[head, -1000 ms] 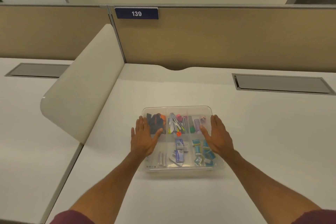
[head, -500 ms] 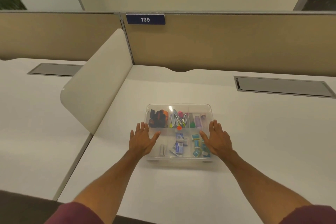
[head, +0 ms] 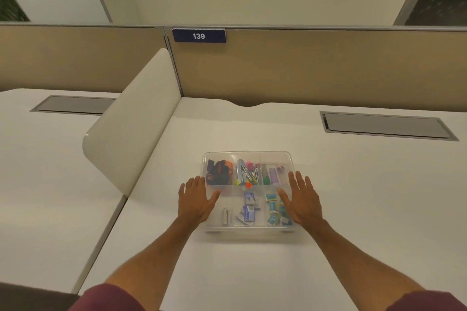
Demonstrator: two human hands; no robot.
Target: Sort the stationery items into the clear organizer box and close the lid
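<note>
The clear organizer box (head: 247,155) sits on the white desk in front of me with its clear lid lying on top. Through the lid I see black and orange clips (head: 219,172), metal clips and coloured pieces (head: 250,174), small blue staple boxes (head: 249,211) and teal packets (head: 273,209) in separate compartments. My left hand (head: 195,201) lies flat with straight fingers on the lid's left side. My right hand (head: 302,199) lies flat the same way on the lid's right side.
A curved white divider panel (head: 131,139) stands to the left of the box. A tan partition wall with a blue "139" tag (head: 199,36) runs along the back. A grey cable hatch (head: 386,125) is set in the desk at the back right.
Both hands slid back toward me and outward, from the middle of the lid to its left and right sides. The camera has tilted up slightly. The box stayed in place.
</note>
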